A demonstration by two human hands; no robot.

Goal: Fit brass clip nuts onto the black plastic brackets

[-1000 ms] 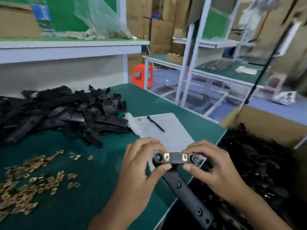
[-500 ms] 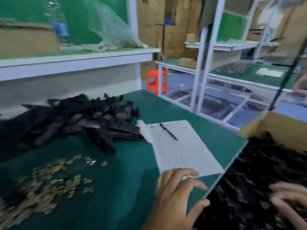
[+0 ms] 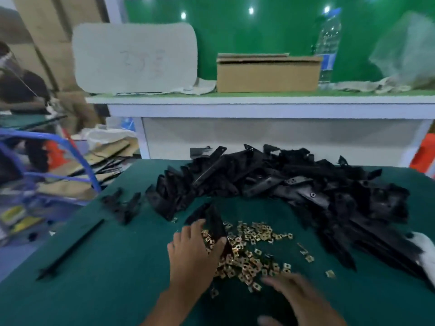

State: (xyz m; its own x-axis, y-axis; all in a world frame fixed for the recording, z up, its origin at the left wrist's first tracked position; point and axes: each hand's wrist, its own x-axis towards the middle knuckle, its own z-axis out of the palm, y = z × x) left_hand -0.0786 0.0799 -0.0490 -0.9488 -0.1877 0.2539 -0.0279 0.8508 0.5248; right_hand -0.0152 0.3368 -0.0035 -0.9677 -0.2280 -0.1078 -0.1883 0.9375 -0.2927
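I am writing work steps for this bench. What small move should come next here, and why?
Probably the right hand should pinch one clip nut from the brass pile. The left hand already grips a black bracket over that pile, while the right hand, blurred, reaches toward the nuts with fingers spread and holds nothing visible.

A cardboard box (image 3: 267,75) was seen on the white shelf (image 3: 259,105), flanked by a water bottle (image 3: 327,45) and a pale foam sheet (image 3: 134,58).
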